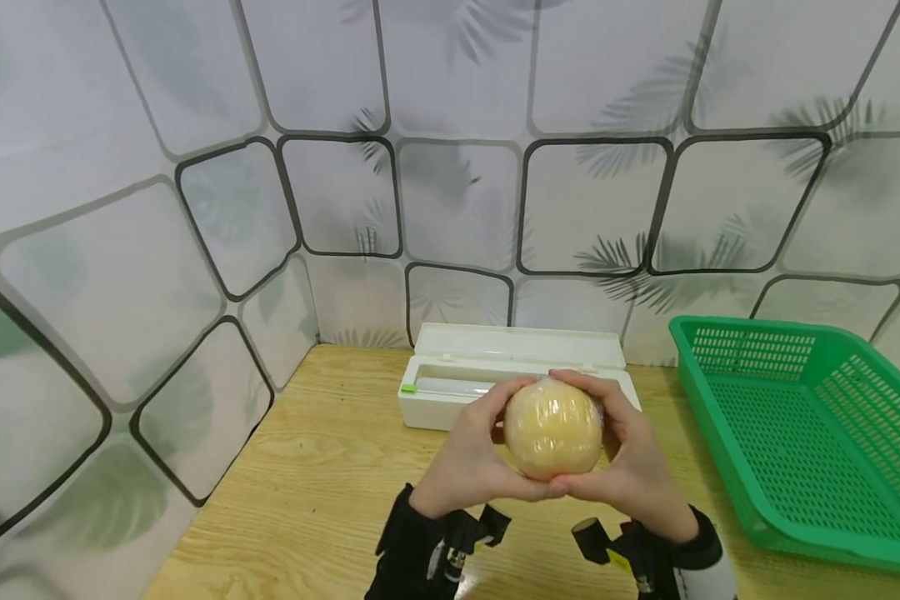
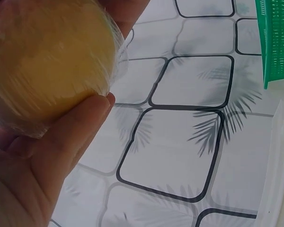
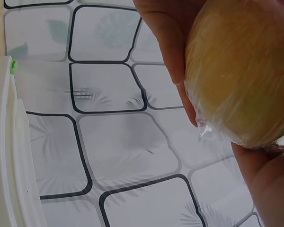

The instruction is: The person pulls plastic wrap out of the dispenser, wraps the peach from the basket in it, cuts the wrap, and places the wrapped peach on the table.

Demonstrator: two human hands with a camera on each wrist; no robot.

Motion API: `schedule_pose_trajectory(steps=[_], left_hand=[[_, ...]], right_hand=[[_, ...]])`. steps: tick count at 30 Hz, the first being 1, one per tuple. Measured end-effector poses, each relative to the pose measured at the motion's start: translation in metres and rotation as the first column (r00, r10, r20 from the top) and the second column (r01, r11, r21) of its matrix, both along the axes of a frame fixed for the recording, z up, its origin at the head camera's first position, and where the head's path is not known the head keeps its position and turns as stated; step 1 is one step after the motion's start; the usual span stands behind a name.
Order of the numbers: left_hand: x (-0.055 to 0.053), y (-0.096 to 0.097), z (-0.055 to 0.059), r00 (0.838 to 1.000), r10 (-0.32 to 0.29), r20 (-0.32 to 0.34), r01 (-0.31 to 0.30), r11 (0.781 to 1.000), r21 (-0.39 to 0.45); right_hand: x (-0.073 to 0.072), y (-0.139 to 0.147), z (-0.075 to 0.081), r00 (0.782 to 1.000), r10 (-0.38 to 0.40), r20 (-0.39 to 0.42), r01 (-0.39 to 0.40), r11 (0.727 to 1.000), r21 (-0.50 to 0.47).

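Note:
A round yellow fruit (image 1: 553, 429) wrapped in clear plastic film is held up between both hands above the table. On its left side, my left hand (image 1: 471, 457) grips it with curled fingers and thumb. My right hand (image 1: 632, 457) grips the opposite side, and the thumbs meet beneath it. Film wrinkles and shines over the fruit (image 2: 52, 61) in the left wrist view. A loose bit of film sticks out from the fruit (image 3: 241, 71) in the right wrist view. What kind of fruit it is, I cannot tell.
Behind the hands, a white cling film box (image 1: 429, 414) stands with its lid raised, a roll inside and a green tab at its left end. A green plastic basket (image 1: 750, 500) sits at the right on the wooden table (image 1: 300, 492). Patterned wall covering (image 1: 457, 208) closes off the back and left.

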State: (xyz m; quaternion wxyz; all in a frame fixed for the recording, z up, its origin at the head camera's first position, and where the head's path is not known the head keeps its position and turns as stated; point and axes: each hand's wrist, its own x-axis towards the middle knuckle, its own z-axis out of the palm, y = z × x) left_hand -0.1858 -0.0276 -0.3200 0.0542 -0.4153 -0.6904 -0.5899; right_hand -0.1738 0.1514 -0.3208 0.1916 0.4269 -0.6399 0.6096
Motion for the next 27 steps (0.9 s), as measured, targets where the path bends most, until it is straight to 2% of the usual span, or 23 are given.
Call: schedule_pose_trajectory(steps=[7,16,19,24,27], left_hand=[[0.0028,-0.0001,-0.0006,0.998,-0.005,0.056,0.006,1.000,-0.016],[0.0020,0.0005,-0.0006,1.000,0.005,0.029,-0.005,1.000,-0.001],[0.0018,0.0014,-0.0010,1.000,0.006,-0.014,-0.006,1.000,0.018],[0.0028,0.0030,0.0014,0.998,0.006,-0.062,-0.004,0.999,0.033],[0.0073,0.0036,0.0079,0.998,-0.021,-0.057,0.024,0.999,0.044]], right_hand=[[0.0032,0.0022,0.0000,0.994,-0.076,0.073,0.072,0.996,0.062],[0.0014,0.0001,-0.0025,0.998,-0.043,0.035,0.043,0.999,0.006],[0.0016,0.0000,-0.0008,0.996,-0.068,0.055,0.067,0.998,0.020],[0.0017,-0.0004,0.0016,0.997,-0.065,0.028,0.064,0.998,0.021],[0.0038,-0.0006,0.0027,0.995,-0.053,0.080,0.051,0.998,0.036]])
